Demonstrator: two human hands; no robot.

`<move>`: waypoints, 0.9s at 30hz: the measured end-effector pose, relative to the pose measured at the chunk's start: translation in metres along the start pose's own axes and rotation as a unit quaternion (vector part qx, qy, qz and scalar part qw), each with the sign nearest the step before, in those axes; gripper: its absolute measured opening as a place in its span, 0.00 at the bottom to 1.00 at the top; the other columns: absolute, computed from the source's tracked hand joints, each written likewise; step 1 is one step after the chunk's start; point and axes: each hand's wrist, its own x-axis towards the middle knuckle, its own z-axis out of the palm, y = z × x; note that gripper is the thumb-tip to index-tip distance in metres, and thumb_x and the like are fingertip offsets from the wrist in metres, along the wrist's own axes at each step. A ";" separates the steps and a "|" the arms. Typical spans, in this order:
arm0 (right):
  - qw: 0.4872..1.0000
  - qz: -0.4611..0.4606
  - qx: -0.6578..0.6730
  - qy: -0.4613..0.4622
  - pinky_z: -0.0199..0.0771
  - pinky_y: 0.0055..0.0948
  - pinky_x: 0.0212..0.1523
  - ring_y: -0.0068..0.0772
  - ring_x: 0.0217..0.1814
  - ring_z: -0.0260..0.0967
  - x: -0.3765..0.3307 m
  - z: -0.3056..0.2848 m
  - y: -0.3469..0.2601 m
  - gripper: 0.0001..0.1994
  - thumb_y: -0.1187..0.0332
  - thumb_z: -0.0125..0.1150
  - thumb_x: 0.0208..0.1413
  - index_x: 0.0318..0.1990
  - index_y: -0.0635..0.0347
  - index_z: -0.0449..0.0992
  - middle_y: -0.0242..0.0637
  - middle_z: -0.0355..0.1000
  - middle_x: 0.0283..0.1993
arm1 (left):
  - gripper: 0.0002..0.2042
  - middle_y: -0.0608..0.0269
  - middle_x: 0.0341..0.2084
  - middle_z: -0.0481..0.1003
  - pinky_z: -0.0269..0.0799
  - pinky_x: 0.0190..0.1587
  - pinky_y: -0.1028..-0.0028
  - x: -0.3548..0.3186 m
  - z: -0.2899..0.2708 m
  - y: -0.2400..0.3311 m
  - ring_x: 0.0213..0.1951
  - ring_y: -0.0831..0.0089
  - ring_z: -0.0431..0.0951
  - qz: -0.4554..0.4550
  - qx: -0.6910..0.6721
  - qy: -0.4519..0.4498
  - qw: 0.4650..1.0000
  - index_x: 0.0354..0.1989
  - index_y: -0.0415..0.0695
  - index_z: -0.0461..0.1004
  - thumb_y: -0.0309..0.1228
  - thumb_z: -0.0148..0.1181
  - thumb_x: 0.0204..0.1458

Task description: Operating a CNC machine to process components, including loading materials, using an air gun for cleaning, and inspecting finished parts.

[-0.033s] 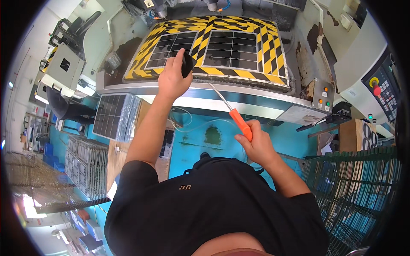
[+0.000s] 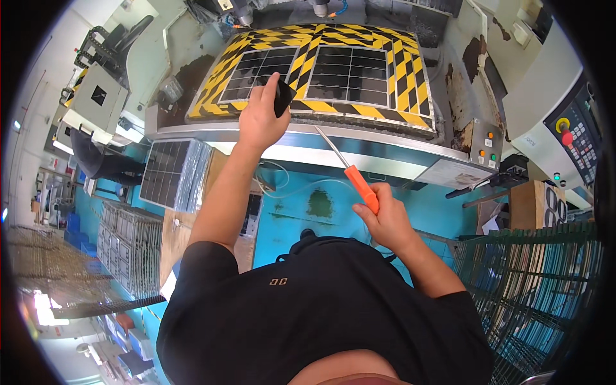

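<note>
My left hand (image 2: 263, 120) is closed on a small black glossy plate (image 2: 283, 97), held tilted above the near edge of a machine bed. Part of the plate is hidden behind the fingers. My right hand (image 2: 390, 220) grips the orange handle of a tool with a long thin metal shaft (image 2: 331, 142); whether it is an air gun or a screwdriver I cannot tell. Its tip points at the bed's front ledge. Yellow-and-black striped tape (image 2: 410, 77) covers the bed around two framed grids of dark glossy plates, the left grid (image 2: 247, 74) and the right grid (image 2: 348, 75).
A control panel with a red knob (image 2: 567, 137) stands at the right, above a small button box (image 2: 482, 149). Racks of thin sheets (image 2: 532, 289) fill the lower right. A tray of dark plates (image 2: 168, 170) lies at the left. A thin pale hose (image 2: 301, 185) crosses above the blue floor.
</note>
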 end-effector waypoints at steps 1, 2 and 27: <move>1.000 -0.008 -0.002 0.004 0.74 0.49 0.36 0.60 0.38 0.75 -0.004 0.002 0.002 0.26 0.51 0.64 0.58 0.51 0.63 0.64 0.52 0.76 0.37 | 0.37 0.52 0.44 0.72 0.78 0.41 0.57 -0.002 0.000 0.003 0.42 0.50 0.78 -0.003 0.003 -0.006 1.000 0.67 0.52 0.61 0.30 0.66 0.45; 1.000 -0.008 -0.001 0.003 0.74 0.49 0.36 0.60 0.38 0.75 -0.006 0.002 0.002 0.26 0.51 0.64 0.58 0.51 0.63 0.64 0.52 0.76 0.37 | 0.37 0.51 0.44 0.72 0.77 0.41 0.57 -0.003 0.000 0.007 0.42 0.49 0.77 -0.006 0.005 -0.012 1.000 0.68 0.53 0.60 0.30 0.66 0.45; 0.993 -0.084 -0.064 -0.060 0.72 0.45 0.31 0.59 0.31 0.72 -0.005 0.037 0.012 0.19 0.55 0.68 0.55 0.36 0.62 0.69 0.50 0.73 0.28 | 0.16 0.47 0.44 0.74 0.76 0.45 0.59 -0.046 -0.028 -0.010 0.39 0.56 0.76 -0.244 -0.887 0.028 0.391 0.52 0.41 0.67 0.41 0.45 0.67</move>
